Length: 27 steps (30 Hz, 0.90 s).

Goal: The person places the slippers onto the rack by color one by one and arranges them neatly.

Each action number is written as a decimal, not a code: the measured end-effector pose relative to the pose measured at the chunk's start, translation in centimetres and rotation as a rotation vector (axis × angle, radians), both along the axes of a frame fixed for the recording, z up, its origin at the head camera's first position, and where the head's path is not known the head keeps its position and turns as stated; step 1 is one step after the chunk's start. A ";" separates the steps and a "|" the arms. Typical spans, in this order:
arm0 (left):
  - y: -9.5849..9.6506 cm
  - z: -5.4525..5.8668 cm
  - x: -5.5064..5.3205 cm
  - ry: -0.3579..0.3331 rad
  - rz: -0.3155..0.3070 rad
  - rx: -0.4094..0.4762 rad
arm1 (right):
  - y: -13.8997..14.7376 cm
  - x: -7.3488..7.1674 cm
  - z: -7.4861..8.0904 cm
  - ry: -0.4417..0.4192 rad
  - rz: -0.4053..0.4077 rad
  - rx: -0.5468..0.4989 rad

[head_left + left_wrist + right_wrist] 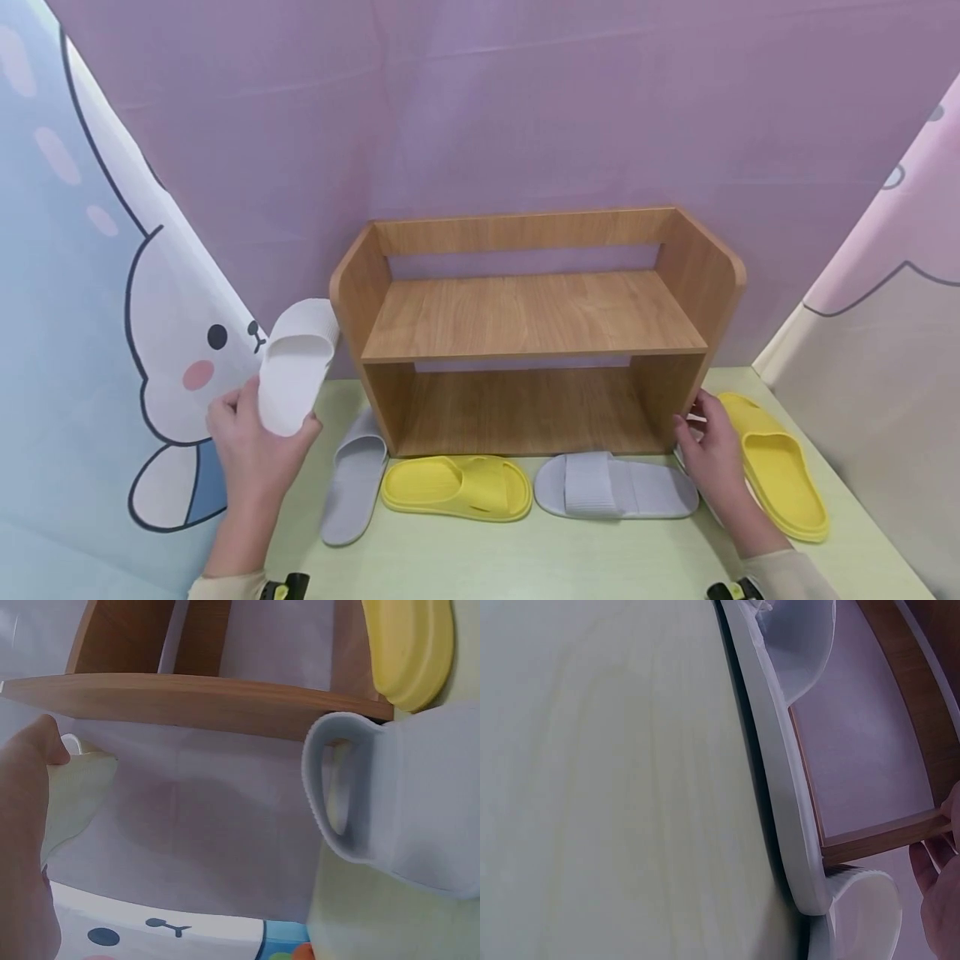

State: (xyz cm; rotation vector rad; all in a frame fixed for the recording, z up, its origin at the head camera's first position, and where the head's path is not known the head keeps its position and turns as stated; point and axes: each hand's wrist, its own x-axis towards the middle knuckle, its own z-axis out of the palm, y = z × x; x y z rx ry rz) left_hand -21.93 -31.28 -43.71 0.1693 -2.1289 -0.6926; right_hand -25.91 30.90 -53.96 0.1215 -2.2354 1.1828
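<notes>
My left hand [258, 446] holds a white slipper [288, 383] by its heel end, with the toe strap pointing up, to the left of a two-tier wooden shelf [536, 312]. In the left wrist view, the thumb lies along the held slipper near the shelf's side. At the shelf's lower right, my right hand [712, 450] pinches the front edge of the side panel [885, 836] between thumb and fingers. Below that hand lies another white slipper [866, 915], mostly hidden by the hand in the head view.
Along the shelf's front lie a yellow slipper [420, 483] and a grey slipper [660, 487]. Another grey slipper [352, 487] lies at its left, and a second yellow slipper [787, 492] at its right. A purple cloth [525, 108] hangs behind, with printed curtains on both sides.
</notes>
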 end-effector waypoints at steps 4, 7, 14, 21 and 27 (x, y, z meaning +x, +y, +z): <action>0.2 0.6 0.1 0.021 -0.006 -0.014 | 0.0 0.1 0.1 0.002 0.000 0.005; 0.2 1.1 0.1 0.064 -0.018 -0.038 | 0.0 0.1 0.1 0.000 0.004 0.005; 0.3 2.3 0.1 0.176 -0.043 -0.092 | 0.1 0.1 0.1 -0.023 0.011 0.003; 0.0 4.1 0.0 0.246 -0.061 -0.099 | 0.1 0.1 0.1 -0.023 0.007 -0.004; 0.4 5.8 0.5 0.194 -0.036 -0.061 | -0.1 0.2 0.3 0.009 0.017 -0.015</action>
